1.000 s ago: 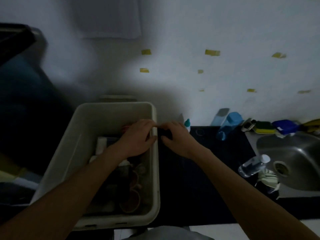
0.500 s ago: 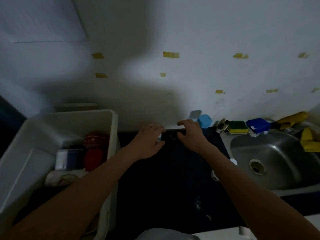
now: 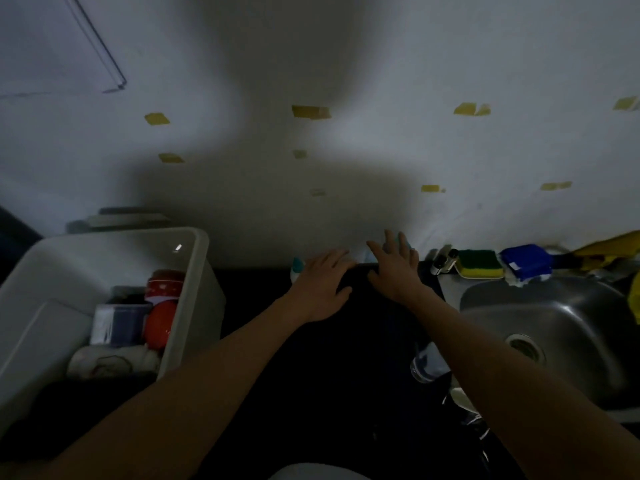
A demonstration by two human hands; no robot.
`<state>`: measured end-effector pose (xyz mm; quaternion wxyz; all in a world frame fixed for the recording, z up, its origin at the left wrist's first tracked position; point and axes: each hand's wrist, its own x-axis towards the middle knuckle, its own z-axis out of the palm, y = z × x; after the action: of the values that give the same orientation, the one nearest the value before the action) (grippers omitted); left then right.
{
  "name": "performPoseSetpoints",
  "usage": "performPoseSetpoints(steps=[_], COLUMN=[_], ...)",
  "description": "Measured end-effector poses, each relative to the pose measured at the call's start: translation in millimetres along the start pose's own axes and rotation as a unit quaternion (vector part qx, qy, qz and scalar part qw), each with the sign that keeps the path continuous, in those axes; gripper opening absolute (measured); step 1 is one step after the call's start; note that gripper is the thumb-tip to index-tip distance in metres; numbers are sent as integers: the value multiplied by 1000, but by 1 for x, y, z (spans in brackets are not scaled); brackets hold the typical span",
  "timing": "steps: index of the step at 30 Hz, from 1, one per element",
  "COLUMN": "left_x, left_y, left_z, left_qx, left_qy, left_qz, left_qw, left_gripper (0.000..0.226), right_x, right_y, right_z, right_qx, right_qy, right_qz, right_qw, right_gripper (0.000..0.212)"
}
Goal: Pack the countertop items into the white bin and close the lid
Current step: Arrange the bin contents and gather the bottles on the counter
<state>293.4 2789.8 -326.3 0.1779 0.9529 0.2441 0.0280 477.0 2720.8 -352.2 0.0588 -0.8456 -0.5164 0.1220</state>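
Observation:
The white bin (image 3: pixel 204 292) stands open at the left of the dark countertop (image 3: pixel 263 323), holding a red cup, a red ball and several other items. My left hand (image 3: pixel 320 289) reaches toward the back wall with fingers extended, beside a small white bottle with a teal cap (image 3: pixel 296 268). My right hand (image 3: pixel 393 268) is spread with straight fingers in front of a light blue container (image 3: pixel 406 244) that it mostly hides. Neither hand holds anything. A clear plastic bottle (image 3: pixel 427 362) lies under my right forearm.
A steel sink (image 3: pixel 571 327) is at the right. Behind it sit a green-yellow sponge (image 3: pixel 479 265), a blue sponge (image 3: pixel 524 263), two small dark bottles (image 3: pixel 443 259) and yellow gloves (image 3: pixel 609 249). A flat lid-like panel (image 3: pixel 121 218) leans behind the bin.
Both hands left the bin's right rim and moved right along the counter to the back wall. The view swung right, so the bin sits further left.

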Motion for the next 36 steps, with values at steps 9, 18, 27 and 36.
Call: performPoseSetpoints(steps=[9,18,27,36], left_x=[-6,-16,-30,-74], left_y=[-9,-13,-26,-64], left_z=[4,2,-42,-82], left_qx=[7,-19,-99,-61], left_qy=[16,18,90,211], left_qz=[-29,-35,-52,-56], left_qw=[999,999,990,974], left_gripper=[49,53,70,87], right_x=[17,-2,-27,-57], right_y=[12,-11,-63,-140], right_z=[2,-17,-52,-63], right_qx=[54,93,165,328], right_qy=[6,170,282,303], right_qz=[57,-45,-141,-206], right_qw=[997,980,934,871], right_gripper=[53,41,36,26])
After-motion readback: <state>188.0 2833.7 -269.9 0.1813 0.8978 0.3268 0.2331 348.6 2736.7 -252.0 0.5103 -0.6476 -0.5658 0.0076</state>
